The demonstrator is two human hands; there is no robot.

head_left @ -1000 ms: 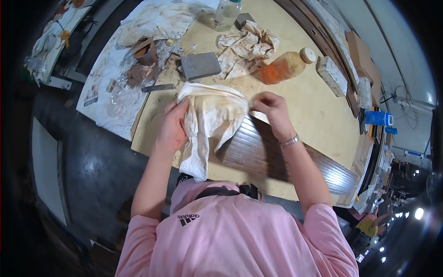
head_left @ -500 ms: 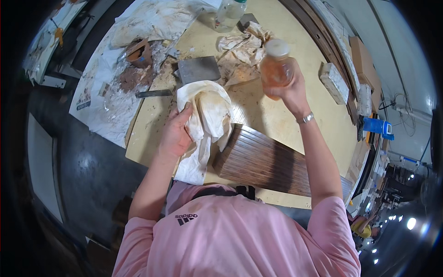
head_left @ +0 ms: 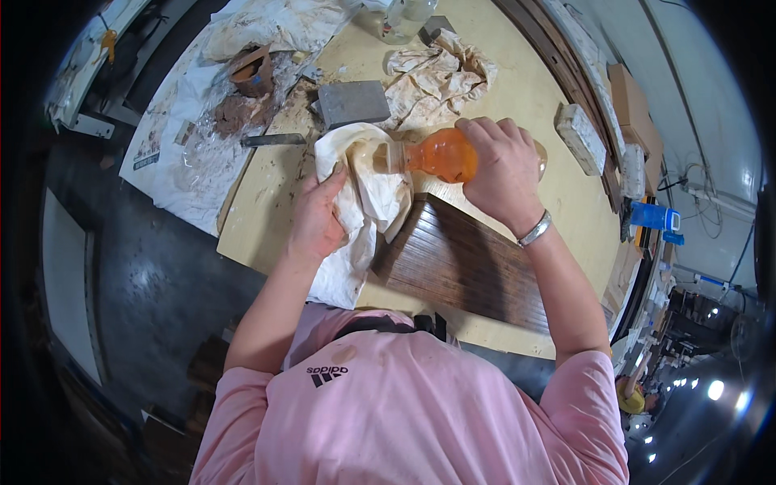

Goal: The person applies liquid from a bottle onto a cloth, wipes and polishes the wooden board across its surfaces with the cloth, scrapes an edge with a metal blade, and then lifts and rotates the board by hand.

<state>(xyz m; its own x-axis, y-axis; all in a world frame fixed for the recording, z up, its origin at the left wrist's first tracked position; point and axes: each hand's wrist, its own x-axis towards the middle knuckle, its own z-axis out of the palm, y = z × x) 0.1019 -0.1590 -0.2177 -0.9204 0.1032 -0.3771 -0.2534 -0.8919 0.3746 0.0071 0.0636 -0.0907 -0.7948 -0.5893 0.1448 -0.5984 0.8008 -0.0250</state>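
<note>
Left hand [head_left: 320,220]: closed on the rag [head_left: 378,192], thumb on its near face. The other fingers are mostly behind the cloth, so can't tell how tightly they curl. Rag is bunched at the top, loose end hanging toward the near edge of the table [head_left: 257,236].

Right hand [head_left: 499,176]: fingers wrapped over the bottle [head_left: 440,156] from above, opened only as wide as its body. Thumb hidden. Silvery band [head_left: 534,229] on that wrist.

Key relation: bottle lies on its side in the air, long axis left-right, mouth left, base right. Orange liquid reaches the neck. Mouth sits right at the rag's upper part; can't tell if glass and cloth touch. Rag is directly left of the mouth, and the left hand is just left and near of it. Left hand is nearer the mouth; right hand is round the body, farther right.

Board [head_left: 461,263]: dark brown, grooved, below and near of the bottle, neither hand gripping it. Its long axis runs from the rag toward the near right, under the right forearm.

Far side: grey block [head_left: 353,103], crumpled cloth [head_left: 440,81], clear jar [head_left: 406,20]. Dark bar [head_left: 275,140] left of the rag. Pale brick [head_left: 580,139] far right.
</note>
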